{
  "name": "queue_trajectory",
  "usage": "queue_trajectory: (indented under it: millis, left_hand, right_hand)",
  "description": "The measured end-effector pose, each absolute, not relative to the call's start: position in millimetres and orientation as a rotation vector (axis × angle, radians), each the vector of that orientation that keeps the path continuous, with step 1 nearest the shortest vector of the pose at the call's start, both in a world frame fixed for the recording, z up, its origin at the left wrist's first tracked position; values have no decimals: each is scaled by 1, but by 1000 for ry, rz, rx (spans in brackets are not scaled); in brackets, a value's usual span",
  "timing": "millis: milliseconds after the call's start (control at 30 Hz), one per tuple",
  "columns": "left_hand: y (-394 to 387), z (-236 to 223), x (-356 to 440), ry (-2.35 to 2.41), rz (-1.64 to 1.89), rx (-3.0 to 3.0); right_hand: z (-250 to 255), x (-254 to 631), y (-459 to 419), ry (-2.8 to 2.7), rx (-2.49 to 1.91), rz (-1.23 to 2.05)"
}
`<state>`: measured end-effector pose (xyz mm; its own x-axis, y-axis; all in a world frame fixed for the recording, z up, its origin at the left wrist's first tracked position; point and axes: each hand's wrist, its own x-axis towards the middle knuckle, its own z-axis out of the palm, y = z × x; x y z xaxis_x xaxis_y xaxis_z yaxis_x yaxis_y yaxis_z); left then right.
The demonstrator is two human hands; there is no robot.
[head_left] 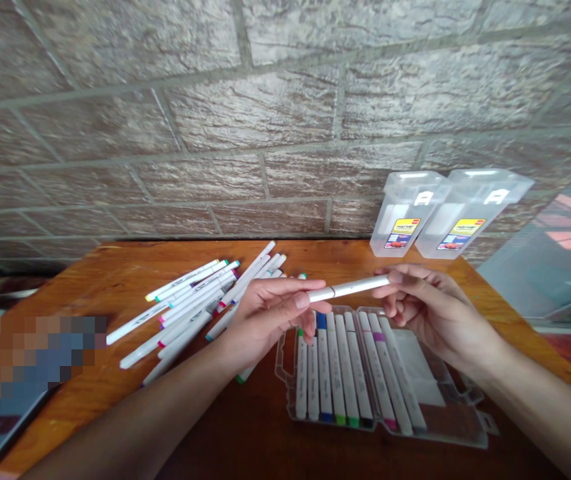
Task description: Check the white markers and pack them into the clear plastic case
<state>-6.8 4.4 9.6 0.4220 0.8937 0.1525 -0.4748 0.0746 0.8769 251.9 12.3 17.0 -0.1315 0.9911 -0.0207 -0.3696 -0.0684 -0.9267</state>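
Note:
A white marker [353, 287] is held up between my two hands, tilted slightly up to the right. My left hand [278, 303] pinches its left end between thumb and fingers. The fingertips of my right hand [418, 293] grip the other end. Below the marker lies an open clear plastic case [445, 437] with several white markers [338, 373] in a row, some with blue, green, purple or pink bands. Part of the case's upper edge is hidden by my hands. Left of my left hand, a loose pile of white markers [190, 303] with coloured ends is spread on the table.
Two upright translucent containers [395, 200] with marker labels stand at the table's back right, near the brick-patterned wall [285, 100]. A dark-edged device [13, 433], partly blurred out, is at the left on the wooden table [110, 273]. A glass pane [560, 267] is at the right.

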Motion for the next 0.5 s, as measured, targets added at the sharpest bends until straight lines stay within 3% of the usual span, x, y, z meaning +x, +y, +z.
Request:
queue_trajectory:
  millis: [500]
  left_hand:
    - [9, 7, -2, 743, 1150, 1102]
  right_hand:
    - [21, 250, 7, -1102, -892, 1365]
